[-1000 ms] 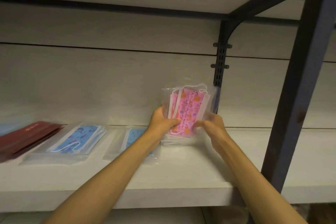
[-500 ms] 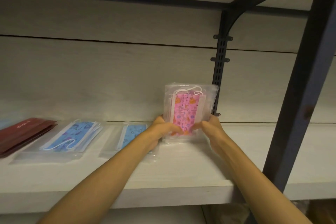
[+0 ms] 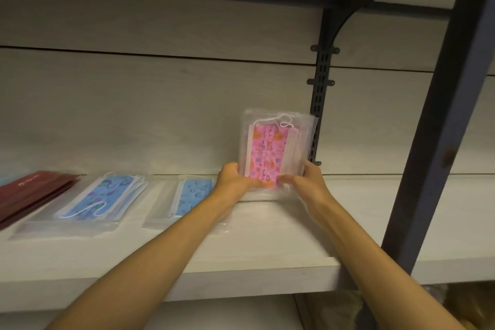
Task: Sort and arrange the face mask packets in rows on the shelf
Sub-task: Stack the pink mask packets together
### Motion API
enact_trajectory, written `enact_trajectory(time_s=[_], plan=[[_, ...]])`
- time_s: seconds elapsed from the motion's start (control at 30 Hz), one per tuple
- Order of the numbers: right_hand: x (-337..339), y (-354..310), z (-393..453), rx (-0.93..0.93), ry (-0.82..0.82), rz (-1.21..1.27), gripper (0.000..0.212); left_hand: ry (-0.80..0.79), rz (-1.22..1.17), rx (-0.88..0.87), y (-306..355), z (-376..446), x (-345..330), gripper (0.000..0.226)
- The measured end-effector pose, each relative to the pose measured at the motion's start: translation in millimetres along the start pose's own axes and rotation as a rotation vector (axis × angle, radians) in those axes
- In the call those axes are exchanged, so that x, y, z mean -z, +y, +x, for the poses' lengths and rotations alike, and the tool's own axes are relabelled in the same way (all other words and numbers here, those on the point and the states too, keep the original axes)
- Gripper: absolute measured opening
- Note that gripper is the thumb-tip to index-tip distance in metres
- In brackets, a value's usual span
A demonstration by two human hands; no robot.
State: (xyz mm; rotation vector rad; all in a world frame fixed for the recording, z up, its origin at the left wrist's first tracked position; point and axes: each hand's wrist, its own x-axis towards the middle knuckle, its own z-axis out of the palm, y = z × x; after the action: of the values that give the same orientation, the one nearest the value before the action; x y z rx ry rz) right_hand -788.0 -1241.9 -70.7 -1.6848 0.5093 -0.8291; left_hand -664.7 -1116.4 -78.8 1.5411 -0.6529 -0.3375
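The pink mask packet (image 3: 273, 150) is standing upright on its short edge toward the back of the shelf (image 3: 267, 238), close to the rear wall and just left of the slotted black bracket (image 3: 320, 104). It looks like several clear sleeves are stacked together, but how many I cannot tell. The left hand (image 3: 235, 179) is gripping the stack's lower left corner, thumb lying across the front, while the right hand (image 3: 305, 182) is pinching the lower right corner, fingers curled behind the plastic. Whether the bottom edge is resting on the board or floating just above it is hidden by the hands.

To the left, lying flat along the back edge, a small blue packet (image 3: 192, 195) is sitting just beside the left forearm, which is covering part of it. Next comes a larger blue packet (image 3: 104, 198) with its ear loops showing, then a dark red packet (image 3: 32, 190) running off the left edge of the view.

Judging by that, one row is already forming: red, blue, blue, sorted by colour. The pink stack is apparently going into the open stretch at the row's right end and is not yet laid down flat. Whether more packets are waiting elsewhere cannot be seen.
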Motion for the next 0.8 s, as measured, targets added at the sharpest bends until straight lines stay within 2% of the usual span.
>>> enact_trajectory(time_s=[0.07, 0.13, 0.23, 0.4, 0.57, 0.67, 0.8], plan=[[-0.1, 1.7, -1.1, -0.005, -0.019, -0.031, 0.054, -0.059, 0.005, -0.010, 0.5, -4.4, -1.2, 0.057], [0.4, 1.8, -2.1, -0.023, -0.040, -0.030, 0.059, -0.115, -0.023, -0.021, 1.4, -7.3, -2.3, 0.062], [3.2, 2.6, -1.3, -0.023, -0.024, -0.026, 0.064, -0.103, -0.071, 0.003, 1.9, -6.4, -1.8, 0.065], [4.7, 5.9, 0.2, -0.014, -0.015, -0.034, 0.062, -0.100, -0.020, 0.054, -4.1, -0.4, -2.4, 0.064], [4.7, 6.4, 1.4, -0.031, -0.003, 0.009, 0.057, -0.108, 0.004, -0.032, -4.8, -0.2, -3.3, 0.060], [5.2, 7.0, 2.4, -0.031, -0.010, -0.020, 0.049, -0.177, 0.054, -0.067, -0.8, -5.1, -2.3, 0.057], [5.0, 10.1, 5.0, -0.025, -0.012, -0.022, 0.055, -0.199, 0.105, -0.129, -0.5, -7.5, -1.2, 0.052]])
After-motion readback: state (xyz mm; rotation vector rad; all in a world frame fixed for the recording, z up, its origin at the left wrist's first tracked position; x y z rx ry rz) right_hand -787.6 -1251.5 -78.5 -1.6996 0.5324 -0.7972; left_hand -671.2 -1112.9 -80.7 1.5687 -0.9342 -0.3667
